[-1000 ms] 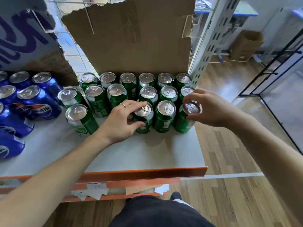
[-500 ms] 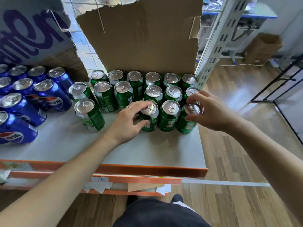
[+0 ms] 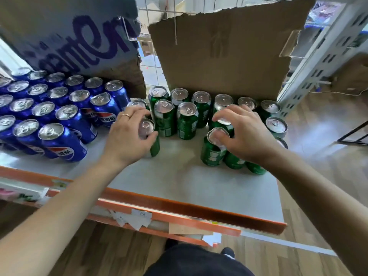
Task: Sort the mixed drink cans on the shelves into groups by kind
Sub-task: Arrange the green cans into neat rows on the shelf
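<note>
Several green cans (image 3: 187, 120) stand in rows on the white shelf (image 3: 179, 182), in front of a cardboard sheet. Several blue cans (image 3: 65, 136) stand grouped at the left. My left hand (image 3: 129, 136), with a ring on one finger, is closed around the front-left green can (image 3: 151, 140), which stands apart from the rows. My right hand (image 3: 243, 132) rests over the tops of the front green cans (image 3: 212, 150) at the right, fingers spread on their lids; whether it grips one I cannot tell.
A brown cardboard sheet (image 3: 219, 50) stands behind the green cans and a printed carton (image 3: 75, 34) behind the blue ones. The shelf's orange front edge (image 3: 179, 208) carries paper tags. A perforated metal upright (image 3: 322, 56) is at the right, with wooden floor beyond.
My left hand has moved left from the front row to the lone green can and closed on it. My right hand shifted left over the front cans. The view swung left, showing more blue cans.
</note>
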Demonstrator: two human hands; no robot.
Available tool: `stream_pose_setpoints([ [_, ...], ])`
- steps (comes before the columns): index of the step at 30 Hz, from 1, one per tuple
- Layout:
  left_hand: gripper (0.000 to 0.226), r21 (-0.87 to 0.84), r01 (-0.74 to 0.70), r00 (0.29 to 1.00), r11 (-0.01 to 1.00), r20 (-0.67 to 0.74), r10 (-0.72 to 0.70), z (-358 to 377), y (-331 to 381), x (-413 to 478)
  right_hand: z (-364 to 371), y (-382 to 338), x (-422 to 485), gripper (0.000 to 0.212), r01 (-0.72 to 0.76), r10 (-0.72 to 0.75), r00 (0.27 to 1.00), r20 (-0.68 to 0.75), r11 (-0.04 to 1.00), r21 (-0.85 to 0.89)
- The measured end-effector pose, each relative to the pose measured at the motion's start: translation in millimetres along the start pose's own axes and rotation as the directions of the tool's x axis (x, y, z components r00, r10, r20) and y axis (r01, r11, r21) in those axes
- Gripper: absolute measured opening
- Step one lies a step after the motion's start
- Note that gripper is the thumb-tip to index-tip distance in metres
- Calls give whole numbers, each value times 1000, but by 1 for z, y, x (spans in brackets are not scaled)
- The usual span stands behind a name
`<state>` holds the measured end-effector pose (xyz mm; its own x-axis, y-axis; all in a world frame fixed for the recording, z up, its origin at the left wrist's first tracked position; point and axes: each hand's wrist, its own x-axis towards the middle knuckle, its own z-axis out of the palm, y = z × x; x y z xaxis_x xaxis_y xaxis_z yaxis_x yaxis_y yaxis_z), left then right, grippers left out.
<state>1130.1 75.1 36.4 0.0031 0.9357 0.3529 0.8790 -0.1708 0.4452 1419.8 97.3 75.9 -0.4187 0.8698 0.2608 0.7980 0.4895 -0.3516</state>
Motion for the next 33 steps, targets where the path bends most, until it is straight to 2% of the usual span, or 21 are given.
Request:
stream_pose_setpoints([
  [2,48,-48,78,995,996,71,-74,-6,-19,1,10,-12,17,38,17,-15,998,53,999,-40],
  [5,51,-159,109,982,981,169,-82,-9,-27,1,26,-28,49,53,7,9,989,150,994,-107],
  [9,52,-185,89,984,979,171,-57,-11,-31,0,42,-35,84,66,18,36,970,242,976,-216],
  [11,46,-199,54,985,978,169,-20,-12,-35,1,47,-35,92,64,21,54,960,273,965,-263],
  [13,38,-239,23,976,971,217,31,-15,-38,4,50,-35,96,57,-18,100,955,280,960,-281],
  [16,37,-307,-2,948,952,304,100,-17,-41,9,50,-35,96,52,-46,137,949,285,951,-304],
  [20,37,-363,-6,924,932,354,144,-16,-45,16,44,-39,95,61,-98,196,951,239,925,-367],
  [24,37,-342,-28,904,939,393,170,-21,-44,21,40,-40,93,62,-150,251,951,182,887,-437],
  [28,25,-325,-141,912,935,326,251,-18,-45,22,37,-40,94,50,-177,275,949,151,867,-467],
  [33,29,-362,-121,976,924,124,176,6,-26,11,34,-37,90,62,-219,288,945,152,907,-359],
])
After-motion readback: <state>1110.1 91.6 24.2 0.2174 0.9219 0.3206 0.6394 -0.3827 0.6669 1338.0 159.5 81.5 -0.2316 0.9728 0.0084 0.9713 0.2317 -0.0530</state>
